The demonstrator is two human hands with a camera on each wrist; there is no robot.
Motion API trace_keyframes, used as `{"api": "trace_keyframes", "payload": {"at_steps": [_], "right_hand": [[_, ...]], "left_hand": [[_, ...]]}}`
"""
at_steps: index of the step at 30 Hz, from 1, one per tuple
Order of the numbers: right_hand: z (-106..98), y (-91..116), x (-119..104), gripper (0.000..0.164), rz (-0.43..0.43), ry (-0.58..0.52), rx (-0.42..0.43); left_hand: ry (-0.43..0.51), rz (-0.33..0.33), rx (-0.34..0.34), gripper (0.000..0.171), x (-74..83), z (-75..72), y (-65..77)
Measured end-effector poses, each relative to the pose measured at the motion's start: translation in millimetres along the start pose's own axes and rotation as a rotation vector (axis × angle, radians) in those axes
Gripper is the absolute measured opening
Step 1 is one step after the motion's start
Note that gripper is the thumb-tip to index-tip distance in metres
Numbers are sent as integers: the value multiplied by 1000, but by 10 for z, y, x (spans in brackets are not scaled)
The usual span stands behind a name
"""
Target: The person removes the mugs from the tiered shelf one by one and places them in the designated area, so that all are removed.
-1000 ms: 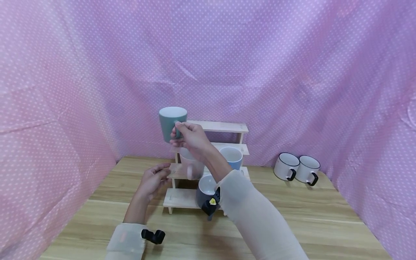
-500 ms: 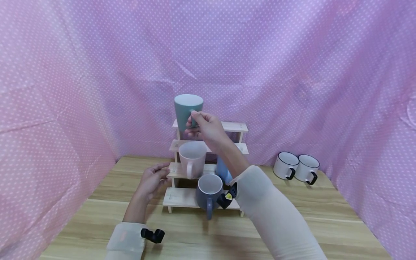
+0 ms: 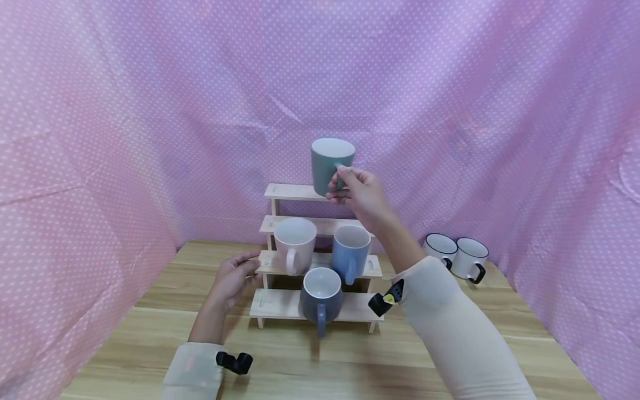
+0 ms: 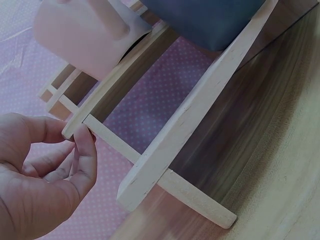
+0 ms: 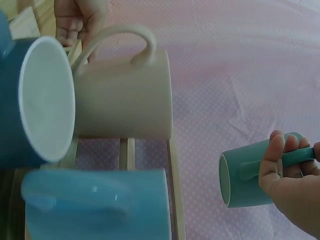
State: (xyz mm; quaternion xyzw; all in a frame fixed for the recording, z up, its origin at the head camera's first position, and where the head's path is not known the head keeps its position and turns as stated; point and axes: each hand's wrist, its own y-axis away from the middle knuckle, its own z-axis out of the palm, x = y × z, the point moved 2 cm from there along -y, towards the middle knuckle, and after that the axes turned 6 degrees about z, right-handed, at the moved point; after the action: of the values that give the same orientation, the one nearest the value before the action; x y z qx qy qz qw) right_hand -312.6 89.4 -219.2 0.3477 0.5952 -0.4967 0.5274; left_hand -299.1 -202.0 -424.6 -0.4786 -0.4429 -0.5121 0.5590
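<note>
In the head view my right hand (image 3: 362,194) pinches the handle of a green mug (image 3: 325,166), held upright in front of the right part of the top tier of a wooden step shelf (image 3: 280,191). Whether its base touches the board cannot be told. In the left wrist view, my left hand (image 4: 45,175) pinches the end of a shelf board between thumb and finger. A pink mug (image 3: 295,244) and a blue mug (image 3: 347,250) stand on the second tier from the bottom. A dark grey mug (image 3: 317,305) sits on the lowest tier, handle toward me.
Two white mugs (image 3: 470,258) with black rims and handles stand on the wooden table (image 3: 500,333) at the right; my right forearm partly covers one. A pink polka-dot cloth (image 3: 200,111) hangs behind and at both sides.
My right hand has carried the green mug rightward and up, from the shelf's left side to the right part of the top tier. The blue mug is uncovered. My left hand stays put.
</note>
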Motion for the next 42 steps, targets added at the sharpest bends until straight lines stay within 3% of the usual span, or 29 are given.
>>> {"api": "trace_keyframes", "payload": {"at_steps": [11,27,33,42], "right_hand": [[-501,121,-43,30,-28,46,84],[-1150,371,24,31,-7,15,181],[-1335,437,157,34,8,42,214],[-1548,462,557,39,14,72,341]], "left_hand": [[-13,1,-12,43,9,-8,-6],[-7,-1,-10,43,-1,-5,-12],[-8,-4,-10,43,-1,-14,-13],[-6,-3,-10,43,-2,-2,-6]]}}
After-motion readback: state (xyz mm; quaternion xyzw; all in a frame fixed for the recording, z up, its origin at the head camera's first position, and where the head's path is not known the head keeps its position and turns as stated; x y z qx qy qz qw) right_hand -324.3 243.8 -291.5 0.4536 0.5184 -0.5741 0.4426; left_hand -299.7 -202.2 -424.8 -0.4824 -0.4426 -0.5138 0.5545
